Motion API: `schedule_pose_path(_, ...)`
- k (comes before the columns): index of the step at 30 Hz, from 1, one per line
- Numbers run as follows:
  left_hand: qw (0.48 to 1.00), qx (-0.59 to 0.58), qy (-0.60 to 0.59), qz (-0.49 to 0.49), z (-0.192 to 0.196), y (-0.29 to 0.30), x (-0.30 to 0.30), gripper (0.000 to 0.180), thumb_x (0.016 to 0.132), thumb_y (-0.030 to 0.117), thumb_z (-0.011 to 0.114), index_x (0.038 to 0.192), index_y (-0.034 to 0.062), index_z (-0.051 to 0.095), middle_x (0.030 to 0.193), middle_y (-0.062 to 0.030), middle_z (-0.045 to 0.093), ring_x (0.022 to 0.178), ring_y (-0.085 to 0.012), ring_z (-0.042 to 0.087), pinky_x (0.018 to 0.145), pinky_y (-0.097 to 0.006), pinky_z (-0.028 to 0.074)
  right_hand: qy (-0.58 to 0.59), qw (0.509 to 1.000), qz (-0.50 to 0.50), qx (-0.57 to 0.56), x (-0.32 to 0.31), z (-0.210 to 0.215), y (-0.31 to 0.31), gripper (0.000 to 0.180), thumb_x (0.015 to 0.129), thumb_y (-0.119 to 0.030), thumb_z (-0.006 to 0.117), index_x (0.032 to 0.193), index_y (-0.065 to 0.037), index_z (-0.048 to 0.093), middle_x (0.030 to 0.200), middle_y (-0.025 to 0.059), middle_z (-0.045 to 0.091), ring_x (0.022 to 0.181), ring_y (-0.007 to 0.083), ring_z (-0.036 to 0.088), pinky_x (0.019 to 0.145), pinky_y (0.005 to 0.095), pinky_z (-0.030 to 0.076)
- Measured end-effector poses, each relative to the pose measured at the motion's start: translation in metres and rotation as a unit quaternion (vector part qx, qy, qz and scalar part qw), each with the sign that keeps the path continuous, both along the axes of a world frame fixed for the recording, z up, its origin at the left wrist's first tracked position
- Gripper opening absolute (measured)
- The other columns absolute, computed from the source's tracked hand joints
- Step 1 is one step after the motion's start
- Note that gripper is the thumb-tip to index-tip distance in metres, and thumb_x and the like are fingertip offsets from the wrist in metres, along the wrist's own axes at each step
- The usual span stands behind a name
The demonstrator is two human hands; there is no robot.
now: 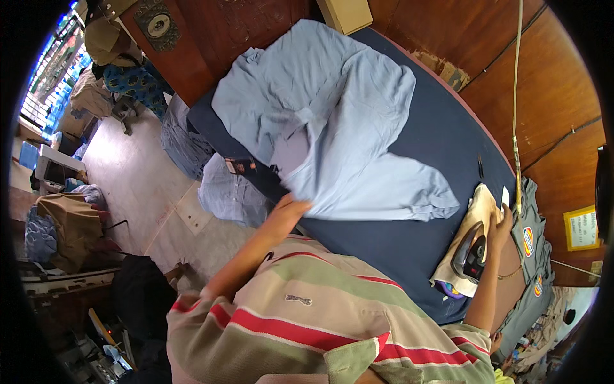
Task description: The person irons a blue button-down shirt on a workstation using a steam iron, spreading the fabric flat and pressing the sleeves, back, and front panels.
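— Step in hand, judging from the table?

— Probably laying out and smoothing before pressing. Light blue garment (345, 128): spread over the far half of the dark blue padded table (448, 147), partly folded over itself, with soft creases in the middle.

— Left hand (289, 211)?

— Resting on the near edge of the garment, at the table's left side. Fingers stretched out, rather flat, pressing down; no pinch visible.

— And right hand (500, 225)?

— Well apart from it, at the table's right end, against the top of the iron (470, 251). Fingers bent, but hard to tell whether closed around the handle or only touching it.

— Iron standing how?

— Tipped up on a cream cloth (484, 203), dark metal sole towards the garment, pale cord (515, 96) hanging above along the wooden wall (550, 83).

— Next move, calling for what?

— Likely for pulling the cloth flat and taut first, then for a firm hold on the handle. Thin, limp cotton by the look, so easy to wrinkle again under a careless push.

— Surface underneath?

— Smooth, thick padding, slightly worn at the far corner.
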State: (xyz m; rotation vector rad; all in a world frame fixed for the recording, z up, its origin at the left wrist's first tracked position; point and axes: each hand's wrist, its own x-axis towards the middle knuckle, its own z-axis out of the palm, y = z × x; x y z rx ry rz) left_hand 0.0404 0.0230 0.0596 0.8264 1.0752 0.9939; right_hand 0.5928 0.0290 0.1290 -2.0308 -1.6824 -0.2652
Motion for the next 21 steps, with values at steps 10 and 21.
schedule_pose_path(10, 0.947, 0.236, 0.08, 0.2, 0.006, -0.056, -0.101, 0.058, 0.089, 0.047, 0.041, 0.131, 0.0076, 0.041, 0.131, -0.0102, 0.047, 0.12, -0.0292, 0.044, 0.105, -0.044, 0.029, 0.295, 0.936, -0.082, -0.175, -0.2, -0.108, 0.213, 0.064, 0.085, -0.061, 0.038, 0.124, -0.012, 0.054, 0.125, 0.0149, 0.053, 0.119, 0.0347, 0.044, 0.1, 0.042, 0.034)
schedule_pose_path(21, 0.931, 0.181, 0.158, 0.276, 0.056, -0.024, -0.16, 0.074, 0.077, 0.044, 0.056, 0.132, 0.0023, 0.03, 0.136, -0.0158, 0.031, 0.124, -0.0306, 0.032, 0.103, -0.046, 0.022, 0.622, 0.684, 0.201, -0.324, -0.29, -0.068, 0.183, 0.038, 0.086, -0.031, 0.06, 0.11, -0.001, 0.057, 0.113, 0.0123, 0.058, 0.102, 0.0233, 0.056, 0.089, 0.0353, 0.044)
